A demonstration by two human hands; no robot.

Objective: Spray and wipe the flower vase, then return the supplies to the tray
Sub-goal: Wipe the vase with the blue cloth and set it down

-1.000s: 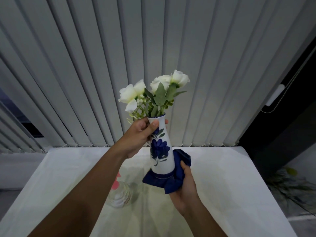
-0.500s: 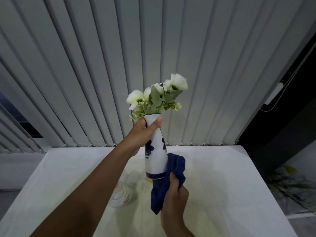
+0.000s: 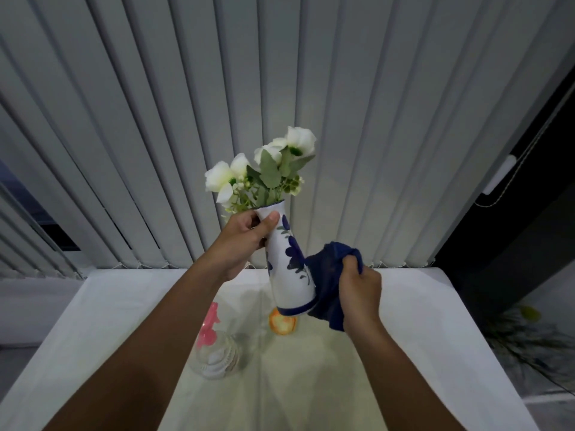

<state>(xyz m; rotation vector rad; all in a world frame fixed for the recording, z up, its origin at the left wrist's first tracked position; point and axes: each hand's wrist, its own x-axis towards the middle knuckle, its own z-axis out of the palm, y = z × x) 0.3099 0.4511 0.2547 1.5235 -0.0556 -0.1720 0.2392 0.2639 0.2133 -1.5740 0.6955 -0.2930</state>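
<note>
Vase (image 3: 287, 269) lifted above table (image 3: 420, 321), long axis tilted, mouth up-left, base down-right. Left hand (image 3: 239, 244) clasping neck; right hand (image 3: 361, 290) pressing blue cloth (image 3: 326, 284) against lower body.

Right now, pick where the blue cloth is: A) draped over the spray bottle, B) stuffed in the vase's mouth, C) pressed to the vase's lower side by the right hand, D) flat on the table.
C: the right hand bunches the blue cloth against the vase.

Left hand (image 3: 241, 244) hides the vase (image 3: 287, 269) neck; cloth (image 3: 326, 290) covers its lower right side; forearms cut off at bottom edge.
</note>
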